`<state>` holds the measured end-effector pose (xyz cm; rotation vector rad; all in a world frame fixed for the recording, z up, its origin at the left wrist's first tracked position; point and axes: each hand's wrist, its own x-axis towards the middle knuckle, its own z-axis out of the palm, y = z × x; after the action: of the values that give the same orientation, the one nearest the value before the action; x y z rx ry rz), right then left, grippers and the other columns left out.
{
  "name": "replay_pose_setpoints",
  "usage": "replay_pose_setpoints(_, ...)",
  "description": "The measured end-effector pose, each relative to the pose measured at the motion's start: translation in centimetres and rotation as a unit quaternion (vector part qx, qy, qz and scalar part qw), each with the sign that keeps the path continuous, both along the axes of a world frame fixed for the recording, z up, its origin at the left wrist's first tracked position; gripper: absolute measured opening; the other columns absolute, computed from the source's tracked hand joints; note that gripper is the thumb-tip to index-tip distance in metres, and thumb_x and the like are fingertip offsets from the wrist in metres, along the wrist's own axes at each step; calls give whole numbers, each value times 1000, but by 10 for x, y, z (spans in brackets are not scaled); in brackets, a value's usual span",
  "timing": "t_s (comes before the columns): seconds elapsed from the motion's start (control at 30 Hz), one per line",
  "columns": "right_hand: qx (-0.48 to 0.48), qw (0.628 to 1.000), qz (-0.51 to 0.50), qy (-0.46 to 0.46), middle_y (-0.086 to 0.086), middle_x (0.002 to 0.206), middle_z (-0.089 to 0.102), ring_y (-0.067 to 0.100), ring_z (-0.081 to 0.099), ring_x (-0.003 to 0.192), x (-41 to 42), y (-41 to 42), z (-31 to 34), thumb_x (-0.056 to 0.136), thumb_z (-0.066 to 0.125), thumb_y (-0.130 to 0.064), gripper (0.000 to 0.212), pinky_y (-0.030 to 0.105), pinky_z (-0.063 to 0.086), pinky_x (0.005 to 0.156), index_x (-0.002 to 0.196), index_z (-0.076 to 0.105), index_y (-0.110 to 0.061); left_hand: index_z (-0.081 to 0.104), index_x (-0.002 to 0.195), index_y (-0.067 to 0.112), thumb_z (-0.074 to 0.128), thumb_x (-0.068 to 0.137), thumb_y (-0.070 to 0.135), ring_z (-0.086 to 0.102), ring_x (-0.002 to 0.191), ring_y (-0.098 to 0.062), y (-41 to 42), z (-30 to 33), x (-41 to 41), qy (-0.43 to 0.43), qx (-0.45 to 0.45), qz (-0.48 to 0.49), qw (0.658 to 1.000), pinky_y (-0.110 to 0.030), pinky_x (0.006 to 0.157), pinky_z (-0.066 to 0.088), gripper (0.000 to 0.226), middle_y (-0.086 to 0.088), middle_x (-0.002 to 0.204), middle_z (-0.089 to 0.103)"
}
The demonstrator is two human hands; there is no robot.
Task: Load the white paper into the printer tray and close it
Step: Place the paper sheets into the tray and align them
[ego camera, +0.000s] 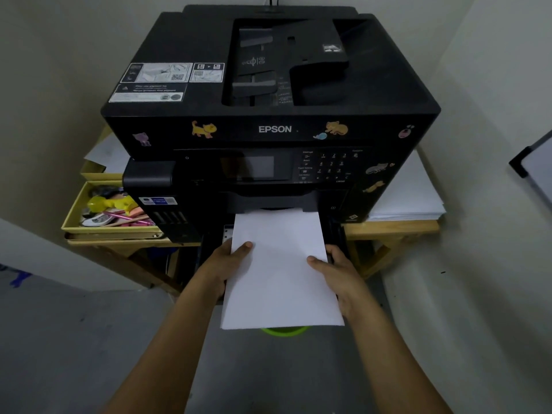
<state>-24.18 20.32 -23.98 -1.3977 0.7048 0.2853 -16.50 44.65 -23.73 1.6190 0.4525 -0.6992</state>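
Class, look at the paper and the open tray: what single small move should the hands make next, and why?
Probably lower and slide the white paper forward into the tray. Left hand and right hand grip its sides, its far edge is at the printer opening, and most of it overhangs the floor.

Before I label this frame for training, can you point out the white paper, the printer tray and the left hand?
white paper [280,270]: head view, middle of the sheet.
printer tray [337,234]: head view, its right side wall.
left hand [222,264]: head view, back of the hand.
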Motion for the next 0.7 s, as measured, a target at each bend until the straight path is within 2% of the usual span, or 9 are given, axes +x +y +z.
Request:
replay_pose_setpoints(0.1,3,1000,5,11,7,122,75,28,75,103,11,-3,0,103,74,-21,35,42,63,81,135,60,-24,62,142,19,66,100,44,73,107,-31,-2,-1,11,-7,30,-5,1000,-34,75,60,49,-10,129,72)
replay_pose_setpoints(0.3,-1,1000,9,14,8,123,73,25,73,99,33,-6,-2,103,74,-19,37,36,60,74,137,59,-19,64,137,15,66,100,48,71,94,-25,-6,-11,28,-13,57,3,998,-30,68,55,50,-10,127,71)
replay_pose_setpoints(0.33,-1,1000,9,15,9,124,73,25,73,98,37,-6,-3,103,73,-19,37,36,60,74,138,59,-18,64,135,15,66,99,50,71,94,-25,-6,-14,31,-13,63,6,998,-31,69,56,50,-10,126,71)
replay_pose_setpoints(0.4,0,1000,10,19,9,123,73,25,73,97,43,-5,-4,103,74,-19,38,36,59,73,138,59,-18,63,138,13,68,96,54,72,102,-32,-5,-19,38,-11,73,13,997,-42,86,61,59,-12,129,71)
replay_pose_setpoints(0.47,-4,1000,10,26,10,122,73,25,73,96,48,-4,-6,102,74,-19,40,36,60,73,138,59,-16,59,144,9,68,97,53,69,113,-34,-6,-21,40,-9,77,21,997,-44,98,56,65,-13,137,67)
replay_pose_setpoints(0.53,-8,1000,9,26,10,122,73,25,72,95,50,-4,-8,102,75,-18,39,36,60,73,137,59,-14,51,150,4,65,101,45,65,115,-33,-8,-21,38,-8,75,21,997,-38,94,51,65,-9,141,61)
replay_pose_setpoints(0.6,-10,1000,11,25,9,118,73,24,72,93,49,-4,-11,102,74,-18,37,35,60,72,136,59,-14,52,148,5,63,104,40,63,107,-31,-8,-23,34,-10,73,20,997,-37,89,49,58,-10,138,62)
replay_pose_setpoints(0.7,-19,999,12,24,9,116,73,24,73,94,47,-4,-15,101,75,-18,38,36,60,74,136,61,-11,58,136,11,62,105,37,64,100,-29,-6,-25,27,-19,78,20,997,-36,87,50,41,-11,127,65)
